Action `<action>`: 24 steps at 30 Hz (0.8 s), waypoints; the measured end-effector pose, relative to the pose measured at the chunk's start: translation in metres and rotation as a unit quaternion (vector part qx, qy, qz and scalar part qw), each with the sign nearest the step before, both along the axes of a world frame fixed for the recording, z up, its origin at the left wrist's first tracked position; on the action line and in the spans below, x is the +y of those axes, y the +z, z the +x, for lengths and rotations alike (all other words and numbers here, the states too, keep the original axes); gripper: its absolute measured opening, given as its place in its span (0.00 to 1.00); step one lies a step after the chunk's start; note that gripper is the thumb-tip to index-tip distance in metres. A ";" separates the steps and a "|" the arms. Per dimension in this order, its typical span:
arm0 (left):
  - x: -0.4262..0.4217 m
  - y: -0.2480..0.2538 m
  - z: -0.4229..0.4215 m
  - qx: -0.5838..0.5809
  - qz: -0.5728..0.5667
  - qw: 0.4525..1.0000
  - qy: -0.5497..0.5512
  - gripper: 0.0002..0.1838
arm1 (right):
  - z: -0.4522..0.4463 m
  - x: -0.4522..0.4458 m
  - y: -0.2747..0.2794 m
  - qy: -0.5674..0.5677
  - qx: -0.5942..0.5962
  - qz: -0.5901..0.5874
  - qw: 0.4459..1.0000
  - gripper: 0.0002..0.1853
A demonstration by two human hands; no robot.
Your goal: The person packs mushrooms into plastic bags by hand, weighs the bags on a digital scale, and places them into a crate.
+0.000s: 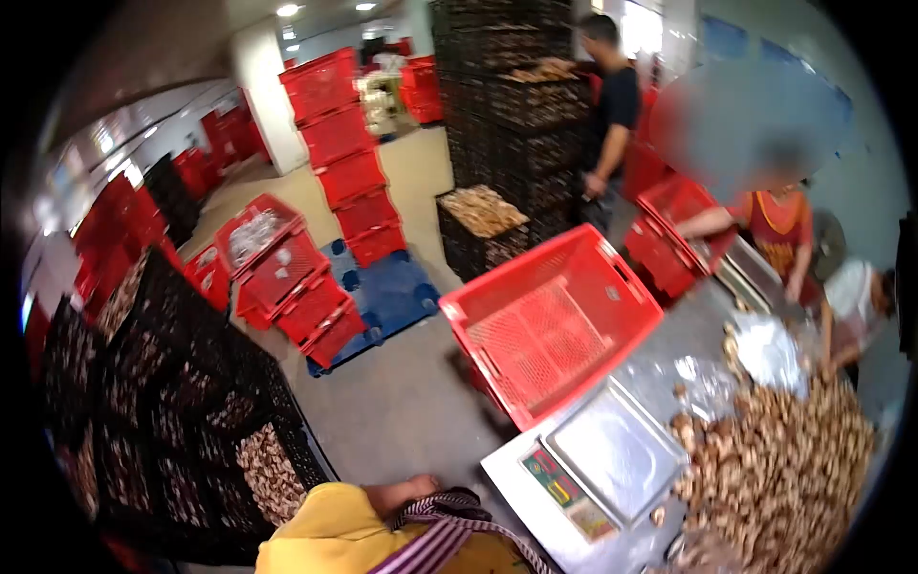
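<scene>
My left hand [419, 487] shows only in part beyond a yellow sleeve [330, 526], low in the view beside a striped cloth across my body. Its fingers are too small and hidden to make out, and I see nothing held in it. My right hand is out of view. To the right of my body, a digital scale [612, 450] with a bare metal pan sits on the metal table [645, 368]. A large pile of brown mushrooms [779, 469] lies right of the scale. Behind the scale is a red plastic crate [535, 335], tilted, with nothing in it.
Black crates [158, 421] of mushrooms are stacked at left. Red crates [349, 163] stand on a blue pallet [387, 292]. A person in dark clothes [612, 105] stands by tall black crates [521, 105]. Two other people [779, 230] are at the table's far side, near clear plastic bags [708, 387].
</scene>
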State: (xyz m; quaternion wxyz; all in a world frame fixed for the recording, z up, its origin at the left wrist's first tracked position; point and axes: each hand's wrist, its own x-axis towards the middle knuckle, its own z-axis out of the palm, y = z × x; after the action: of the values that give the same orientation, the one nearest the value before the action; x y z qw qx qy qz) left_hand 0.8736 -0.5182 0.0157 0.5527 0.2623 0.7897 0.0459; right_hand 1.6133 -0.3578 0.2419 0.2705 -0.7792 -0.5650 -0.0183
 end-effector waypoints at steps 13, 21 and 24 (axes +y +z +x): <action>-0.083 -0.033 0.040 -0.108 0.124 0.964 0.210 0.07 | -0.018 0.046 0.091 0.047 0.579 0.069 0.811 0.10; -0.013 0.026 0.051 -0.144 0.143 0.952 0.229 0.07 | -0.197 0.089 0.216 0.207 0.559 0.070 0.800 0.11; 0.022 0.068 0.060 -0.165 0.196 0.944 0.206 0.11 | -0.235 0.092 0.236 0.240 0.586 0.092 0.769 0.11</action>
State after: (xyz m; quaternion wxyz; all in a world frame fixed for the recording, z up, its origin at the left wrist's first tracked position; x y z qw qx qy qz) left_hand 0.9339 -0.4962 0.0832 0.5913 0.1858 0.6996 0.3556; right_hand 1.3787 -0.2660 0.4781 0.6147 -0.4490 -0.4615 0.4555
